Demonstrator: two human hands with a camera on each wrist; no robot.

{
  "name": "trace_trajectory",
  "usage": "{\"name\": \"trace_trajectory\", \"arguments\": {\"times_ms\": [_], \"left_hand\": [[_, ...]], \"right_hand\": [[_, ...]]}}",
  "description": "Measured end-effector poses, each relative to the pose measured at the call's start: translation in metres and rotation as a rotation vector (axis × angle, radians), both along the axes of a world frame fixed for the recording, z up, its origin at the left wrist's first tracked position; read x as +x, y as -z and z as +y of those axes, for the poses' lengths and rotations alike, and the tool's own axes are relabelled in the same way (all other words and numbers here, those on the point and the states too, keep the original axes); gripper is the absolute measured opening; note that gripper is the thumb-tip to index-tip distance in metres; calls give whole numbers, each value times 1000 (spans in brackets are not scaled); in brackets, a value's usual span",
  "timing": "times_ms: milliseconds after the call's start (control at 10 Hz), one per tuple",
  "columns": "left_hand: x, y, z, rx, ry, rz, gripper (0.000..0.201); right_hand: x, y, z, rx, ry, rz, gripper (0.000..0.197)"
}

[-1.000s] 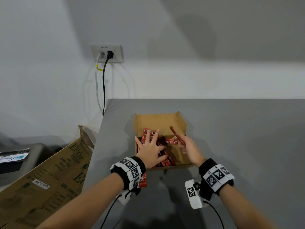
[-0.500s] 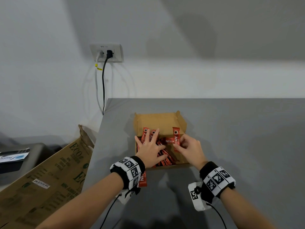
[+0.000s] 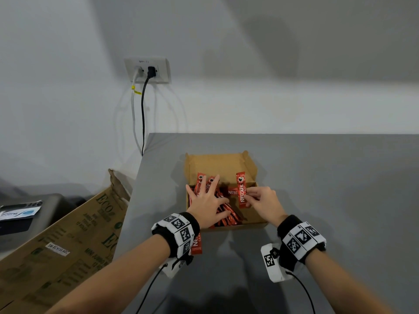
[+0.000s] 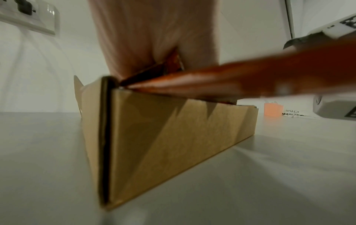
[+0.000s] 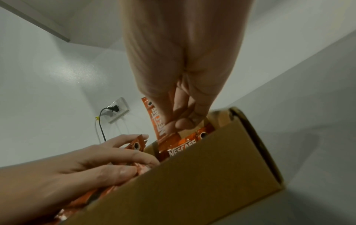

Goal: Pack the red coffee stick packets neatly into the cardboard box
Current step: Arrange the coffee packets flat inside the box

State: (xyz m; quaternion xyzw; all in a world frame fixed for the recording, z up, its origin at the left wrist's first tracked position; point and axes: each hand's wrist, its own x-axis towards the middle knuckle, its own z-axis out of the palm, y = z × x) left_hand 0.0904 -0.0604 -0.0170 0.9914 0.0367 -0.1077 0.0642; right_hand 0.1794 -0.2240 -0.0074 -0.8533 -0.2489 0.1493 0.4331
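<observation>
Item: one shallow brown cardboard box (image 3: 221, 163), lid flap raised, on the grey desk (image 3: 328, 177).

Change noted: a second ago the right hand (image 3: 264, 203) held one red Nescafé coffee stick packet (image 3: 242, 190) edge-on above the box; the packet now faces up, lengthwise, low over the right part of the box, pinched at its right edge by thumb and fingertips. Judgement: this packet is about to be laid flat, so the step in hand is placement.

Left hand (image 3: 205, 203): fingers spread and straight, pressing flat on the pile of red packets (image 3: 226, 217) beneath it in the left part of the box; gripping nothing.

Count: box, one. Packet in the right hand, one. Packet lying crosswise just left of that hand, one (image 3: 232, 191). Packets under the left hand, several, overlapping, number not readable. Loose packet (image 3: 196, 243) on the desk, just behind the left wrist, outside the box: one, not yet packed.
</observation>
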Motion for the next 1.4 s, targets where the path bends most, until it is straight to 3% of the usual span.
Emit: {"name": "trace_trajectory", "arguments": {"times_ms": [100, 300, 400, 500, 700, 800, 900, 1100, 1200, 1400], "left_hand": [[0, -2, 0, -3, -3, 11, 47], [-1, -3, -1, -6, -8, 20, 48], [-1, -3, -1, -8, -7, 24, 48], [0, -3, 0, -14, -1, 25, 47], [0, -2, 2, -22, 12, 23, 46], [1, -2, 2, -15, 16, 22, 46], [1, -1, 2, -18, 17, 19, 46], [1, -1, 2, -4, 19, 18, 46], [1, -1, 2, 1, 19, 19, 46], [0, -3, 1, -2, 15, 26, 46]], "right_hand": [[-2, -3, 0, 74, 18, 87, 27], [-11, -11, 1, 293, 56, 182, 73], [-7, -11, 2, 284, 55, 216, 37], [-2, -5, 1, 195, 95, 73, 9], [5, 9, -1, -18, 118, -119, 15], [6, 5, -3, -203, 18, -298, 6], [11, -2, -5, -465, -58, -468, 15], [14, -6, -1, -722, -180, -548, 30], [12, -9, 7, -809, -238, -557, 13], [25, -6, 12, -710, -139, -483, 9]]}}
